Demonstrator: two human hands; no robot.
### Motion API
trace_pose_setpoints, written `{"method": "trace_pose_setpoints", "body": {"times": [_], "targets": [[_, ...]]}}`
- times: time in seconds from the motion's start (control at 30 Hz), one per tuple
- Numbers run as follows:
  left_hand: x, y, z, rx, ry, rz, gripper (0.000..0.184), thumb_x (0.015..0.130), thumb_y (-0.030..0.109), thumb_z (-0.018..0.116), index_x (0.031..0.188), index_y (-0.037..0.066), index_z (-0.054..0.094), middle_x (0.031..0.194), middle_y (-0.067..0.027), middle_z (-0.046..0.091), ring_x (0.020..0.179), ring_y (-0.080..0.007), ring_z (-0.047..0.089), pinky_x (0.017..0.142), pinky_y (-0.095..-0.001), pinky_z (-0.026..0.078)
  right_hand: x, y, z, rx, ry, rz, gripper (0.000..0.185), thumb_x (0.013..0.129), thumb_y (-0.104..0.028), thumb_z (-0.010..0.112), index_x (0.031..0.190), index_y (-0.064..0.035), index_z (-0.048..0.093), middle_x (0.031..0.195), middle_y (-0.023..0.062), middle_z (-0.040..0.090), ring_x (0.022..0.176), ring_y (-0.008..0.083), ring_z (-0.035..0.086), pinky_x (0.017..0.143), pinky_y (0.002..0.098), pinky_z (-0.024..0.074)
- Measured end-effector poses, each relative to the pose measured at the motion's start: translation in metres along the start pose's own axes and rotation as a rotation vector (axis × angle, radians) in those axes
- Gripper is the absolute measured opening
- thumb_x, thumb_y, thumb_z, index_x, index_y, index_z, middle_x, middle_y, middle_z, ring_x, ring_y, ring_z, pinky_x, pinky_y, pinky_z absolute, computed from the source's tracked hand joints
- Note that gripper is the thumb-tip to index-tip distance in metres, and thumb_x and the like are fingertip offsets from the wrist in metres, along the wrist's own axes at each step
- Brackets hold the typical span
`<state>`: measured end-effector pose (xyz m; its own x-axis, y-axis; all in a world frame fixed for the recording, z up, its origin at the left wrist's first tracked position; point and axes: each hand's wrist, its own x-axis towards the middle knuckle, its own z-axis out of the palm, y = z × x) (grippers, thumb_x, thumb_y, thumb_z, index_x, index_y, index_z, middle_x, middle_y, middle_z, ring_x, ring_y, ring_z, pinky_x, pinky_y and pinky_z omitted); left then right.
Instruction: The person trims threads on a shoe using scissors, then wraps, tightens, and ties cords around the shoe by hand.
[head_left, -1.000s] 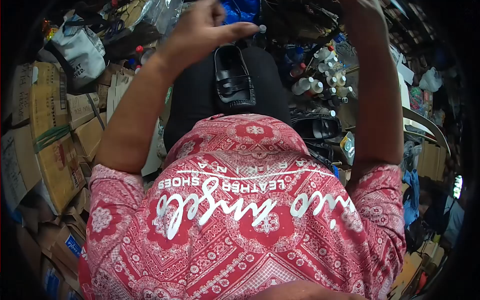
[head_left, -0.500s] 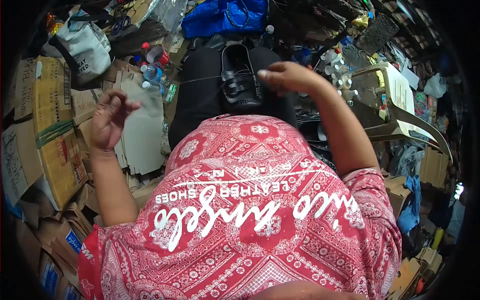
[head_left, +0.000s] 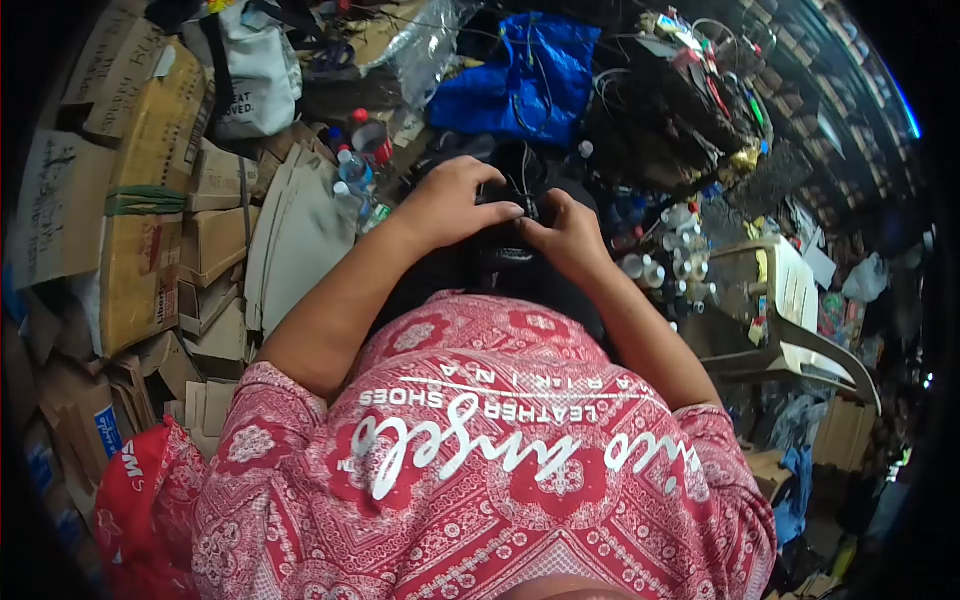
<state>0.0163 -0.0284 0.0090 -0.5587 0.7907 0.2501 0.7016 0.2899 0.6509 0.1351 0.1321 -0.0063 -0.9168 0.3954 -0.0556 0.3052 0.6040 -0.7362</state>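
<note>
A black leather shoe (head_left: 510,255) lies on my lap between my dark-clothed legs, its rounded toe end toward me. A thin thread (head_left: 524,172) rises over its opening. My left hand (head_left: 455,205) reaches over from the left with bent fingers around that side of the shoe, its thumb stretched across the upper. From the right, my right hand (head_left: 572,238) grips the other side, fingers curled and thumb close to the left thumb. Both thumbs meet near the strap area; what lies right between the fingertips is too dark to make out.
Cardboard boxes (head_left: 150,220) and a pale flat sheet (head_left: 290,240) stand on the left. Several plastic bottles (head_left: 355,168) sit beyond my left arm. A blue bag (head_left: 540,75) lies ahead. On the right are a white plastic chair (head_left: 795,290) and small containers (head_left: 690,255).
Both hands, apart at either side before, have come together onto the shoe. The thread that stretched left from the shoe no longer shows there. The view has shifted somewhat.
</note>
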Motion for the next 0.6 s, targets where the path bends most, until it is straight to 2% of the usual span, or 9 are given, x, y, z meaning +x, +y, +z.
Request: {"method": "trace_pose_setpoints", "body": {"times": [0.03, 0.07, 0.13, 0.23, 0.3, 0.37, 0.43, 0.53, 0.6], "targets": [[0.004, 0.01, -0.008, -0.029, -0.066, -0.079, 0.032, 0.073, 0.026, 0.073, 0.094, 0.003, 0.065, 0.092, -0.0128, 0.062, 0.085, -0.0248, 0.061, 0.073, -0.0316, 0.047, -0.001, -0.01, -0.003, -0.008, 0.025, -0.015, 0.04, 0.067, -0.03, 0.072, 0.088, 0.0015, 0.059, 0.074, 0.0177, 0.061, 0.071, 0.0265, 0.063, 0.064, 0.0352, 0.047], [0.006, 0.008, -0.011, -0.017, -0.053, -0.067, 0.032, 0.073, 0.026, 0.073, 0.094, 0.003, 0.065, 0.092, -0.0128, 0.062, 0.085, -0.0248, 0.061, 0.073, -0.0316, 0.047, 0.002, -0.015, -0.003, -0.008, 0.038, -0.033, 0.04, 0.067, -0.03, 0.072, 0.088, 0.0015, 0.059, 0.074, 0.0177, 0.061, 0.071, 0.0265, 0.063, 0.064, 0.0352, 0.047], [0.006, 0.005, -0.019, -0.097, 0.06, 0.08, 0.023, 0.075, 0.018, 0.07, 0.091, 0.002, 0.064, 0.086, -0.0112, 0.062, 0.076, -0.0234, 0.061, 0.067, -0.0326, 0.046, 0.004, -0.026, -0.002, 0.055, 0.152, -0.199, 0.039, 0.068, -0.027, 0.071, 0.091, 0.0014, 0.058, 0.075, 0.0165, 0.062, 0.07, 0.0243, 0.062, 0.065, 0.0346, 0.0474], [-0.001, 0.01, -0.045, -0.01, 0.159, 0.124, 0.017, 0.076, 0.011, 0.067, 0.09, 0.001, 0.064, 0.083, -0.0115, 0.062, 0.074, -0.0246, 0.061, 0.066, -0.033, 0.046, 0.013, -0.049, 0.004, 0.243, 0.136, -0.235, 0.036, 0.069, -0.024, 0.071, 0.091, 0.001, 0.058, 0.077, 0.0157, 0.062, 0.071, 0.0231, 0.062, 0.065, 0.0338, 0.0476], [-0.012, 0.016, -0.056, 0.104, 0.229, 0.128, 0.013, 0.075, 0.009, 0.067, 0.087, 0.003, 0.064, 0.082, -0.0107, 0.061, 0.075, -0.0256, 0.06, 0.067, -0.0339, 0.045, 0.027, -0.048, 0.031, 0.301, 0.14, -0.299, 0.033, 0.069, -0.021, 0.07, 0.089, 0.0004, 0.055, 0.077, 0.0148, 0.061, 0.069, 0.0226, 0.059, 0.064, 0.0332, 0.0469], [-0.024, 0.019, -0.061, 0.524, 0.414, 0.22, 0.009, 0.074, 0.008, 0.067, 0.081, 0.006, 0.062, 0.077, -0.0094, 0.059, 0.075, -0.0267, 0.058, 0.068, -0.0372, 0.044, 0.032, -0.062, 0.051, 0.401, 0.133, -0.246, 0.034, 0.07, -0.02, 0.071, 0.088, 0.0001, 0.051, 0.076, 0.0149, 0.058, 0.068, 0.0233, 0.057, 0.063, 0.0335, 0.046], [-0.037, 0.007, -0.055, 0.657, 0.435, 0.21, 0.009, 0.074, 0.01, 0.065, 0.075, 0.008, 0.057, 0.075, -0.0082, 0.055, 0.074, -0.0272, 0.056, 0.067, -0.0403, 0.042, 0.031, -0.064, 0.068, 0.362, 0.078, -0.278, 0.037, 0.071, -0.022, 0.072, 0.089, 0.0, 0.047, 0.075, 0.0159, 0.057, 0.066, 0.0218, 0.054, 0.061, 0.0331, 0.0447], [-0.058, -0.025, -0.027, 0.556, 0.363, 0.013, 0.012, 0.077, 0.012, 0.063, 0.074, 0.007, 0.052, 0.075, -0.0093, 0.052, 0.074, -0.0299, 0.054, 0.066, -0.0412, 0.041, 0.049, -0.035, 0.092, 0.274, -0.002, -0.219, 0.041, 0.071, -0.025, 0.073, 0.091, 0.0001, 0.047, 0.076, 0.0129, 0.058, 0.068, 0.02, 0.055, 0.062, 0.0343, 0.045], [-0.067, -0.045, -0.009, 0.395, 0.367, -0.036, 0.012, 0.078, 0.014, 0.061, 0.075, 0.007, 0.051, 0.076, -0.0105, 0.05, 0.075, -0.0317, 0.051, 0.068, -0.042, 0.04, 0.06, -0.024, 0.081, 0.352, -0.392, -0.09, 0.04, 0.073, -0.026, 0.072, 0.093, 0.0019, 0.053, 0.083, 0.0103, 0.062, 0.073, 0.0182, 0.057, 0.066, 0.0344, 0.0463]]}}
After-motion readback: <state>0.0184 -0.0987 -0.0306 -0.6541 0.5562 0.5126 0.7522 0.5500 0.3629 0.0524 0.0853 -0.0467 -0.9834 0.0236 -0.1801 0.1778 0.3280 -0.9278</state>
